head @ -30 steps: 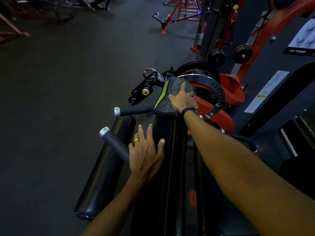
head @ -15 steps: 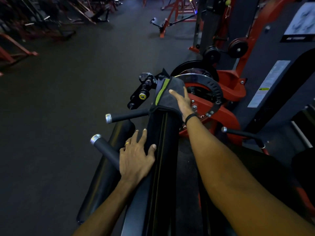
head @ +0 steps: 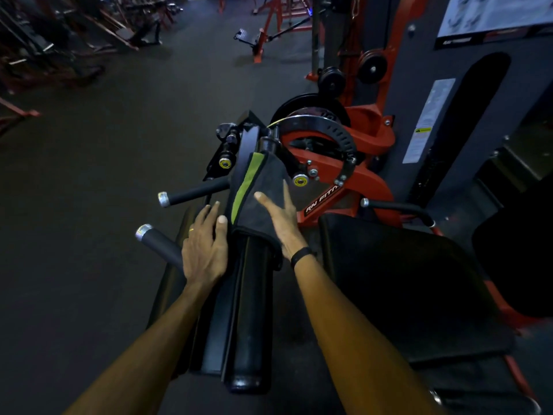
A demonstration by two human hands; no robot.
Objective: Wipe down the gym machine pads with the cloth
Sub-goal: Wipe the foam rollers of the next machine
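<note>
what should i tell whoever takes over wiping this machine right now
Right hand: open, fingers flat on the cloth, pressing it against the long black pad.
Left hand: open, resting on the pad's left side, beside the cloth; it holds nothing.
Cloth: dark with a green stripe, draped over the far part of the pad, near the red frame.
Done: cannot tell how much is already wiped.
Left: the near length of this pad is bare of cloth; the wide pad to the right is untouched at this moment.
</note>
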